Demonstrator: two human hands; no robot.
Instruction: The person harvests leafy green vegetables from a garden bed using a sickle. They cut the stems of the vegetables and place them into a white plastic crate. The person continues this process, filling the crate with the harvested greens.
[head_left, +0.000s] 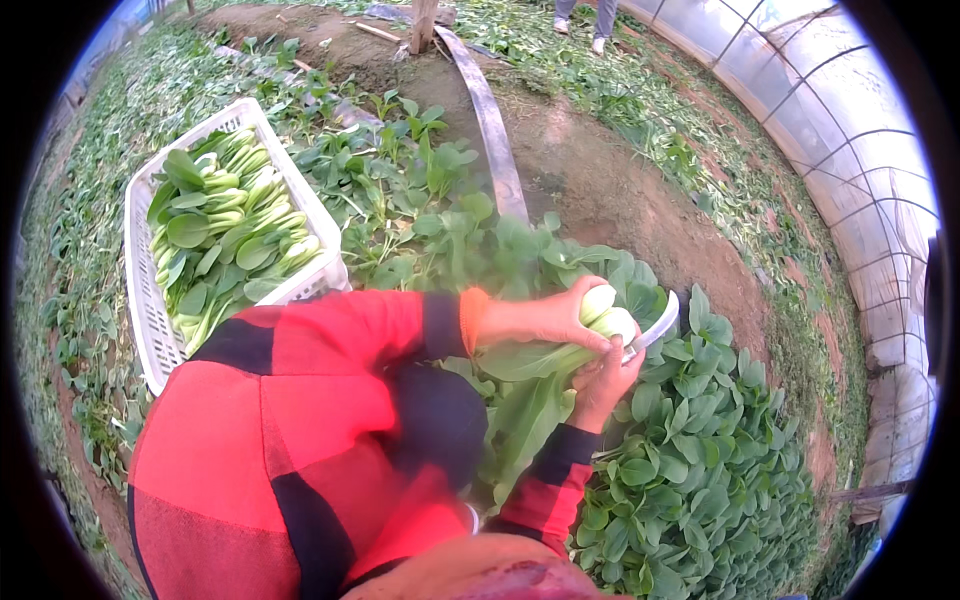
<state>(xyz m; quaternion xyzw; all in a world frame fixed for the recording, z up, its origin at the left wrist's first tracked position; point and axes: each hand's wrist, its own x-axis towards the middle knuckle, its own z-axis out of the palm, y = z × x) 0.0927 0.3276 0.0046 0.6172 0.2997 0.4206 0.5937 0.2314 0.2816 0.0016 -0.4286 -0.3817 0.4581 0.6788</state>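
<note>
My left hand (551, 313) grips two heads of bok choy (613, 325) side by side, their pale cut bases pointing up to the right. Their green leaves hang down below the wrist. Close under these bases is my right hand (609, 379), its fingers closed around a small sickle (660, 328). The curved blade points away from the left hand; most of the handle is hidden in the fingers. The right thumb is by the lower bok choy base, though whether it touches cannot be made out.
A white plastic crate (296, 187) of bok choy stands beside my body. Densely growing bok choy (690, 465) spreads at the lower right. A flat grey strip (487, 120) runs over bare soil to a wooden post (424, 26). Another person's legs (585, 19) show beyond, near the greenhouse's plastic wall (847, 142).
</note>
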